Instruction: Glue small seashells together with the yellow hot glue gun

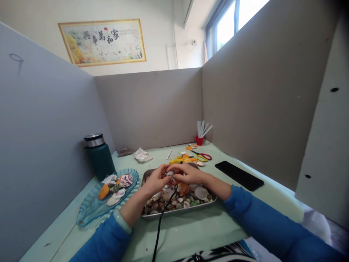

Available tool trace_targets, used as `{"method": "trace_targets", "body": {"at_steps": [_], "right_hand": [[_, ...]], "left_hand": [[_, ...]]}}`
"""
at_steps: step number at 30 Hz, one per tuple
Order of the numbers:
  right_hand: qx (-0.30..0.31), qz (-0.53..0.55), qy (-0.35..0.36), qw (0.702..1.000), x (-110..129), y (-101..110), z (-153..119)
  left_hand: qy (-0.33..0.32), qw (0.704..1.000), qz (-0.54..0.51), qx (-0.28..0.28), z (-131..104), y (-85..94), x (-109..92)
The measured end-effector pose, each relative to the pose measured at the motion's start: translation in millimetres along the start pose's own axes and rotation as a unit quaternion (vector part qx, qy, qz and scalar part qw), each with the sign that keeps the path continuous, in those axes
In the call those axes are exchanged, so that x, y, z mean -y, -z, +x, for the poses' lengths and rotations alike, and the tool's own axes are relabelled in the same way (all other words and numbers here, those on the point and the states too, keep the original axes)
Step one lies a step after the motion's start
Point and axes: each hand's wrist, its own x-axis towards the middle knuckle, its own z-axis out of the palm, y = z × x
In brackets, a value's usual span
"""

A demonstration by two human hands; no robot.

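Above a metal tray point(178, 212) full of small shells and stones, my left hand point(158, 179) and my right hand point(188, 172) meet. Their fingers are closed around a small whitish piece point(170, 174), perhaps a shell, which both hands hold between the fingertips. It is too small to make out clearly. A black cable point(160, 222) runs over the tray's front edge and up toward the hands. Just behind the hands lies a yellow glue gun point(176, 160), partly hidden, beside orange and white shells point(188, 158).
A blue glass plate point(89, 207) with shells and a green bottle point(100, 162) stand at the left. Scissors point(203, 157), a red cup point(199, 141) of white sticks and a black phone point(239, 175) lie toward the right. Partitions point(152, 109) enclose the table.
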Motion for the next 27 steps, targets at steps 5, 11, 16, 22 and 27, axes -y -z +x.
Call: {"method": "trace_targets", "body": {"at_steps": [5, 11, 16, 22, 27], "right_hand": [[-0.003, -0.010, 0.005, 1.000, 0.0, -0.6, 0.4], [0.001, -0.016, 0.006, 1.000, -1.3, -0.6, -0.1], [0.003, -0.020, 0.010, 1.000, -3.9, -0.7, -0.2], [0.005, -0.027, 0.009, 1.000, -2.7, -0.8, -0.5], [-0.007, -0.031, 0.008, 0.999, -3.2, -1.6, -0.2]], "left_hand": [[-0.005, 1.000, 0.005, 0.001, 1.5, 1.6, 4.2], [-0.009, 1.000, 0.013, 0.001, 2.2, 2.8, 7.7], [-0.019, 1.000, 0.012, 0.005, 1.9, 3.1, 7.2], [-0.013, 1.000, 0.016, 0.003, 0.6, 2.6, 5.1], [-0.003, 1.000, 0.024, -0.005, 0.6, 2.8, 4.0]]}}
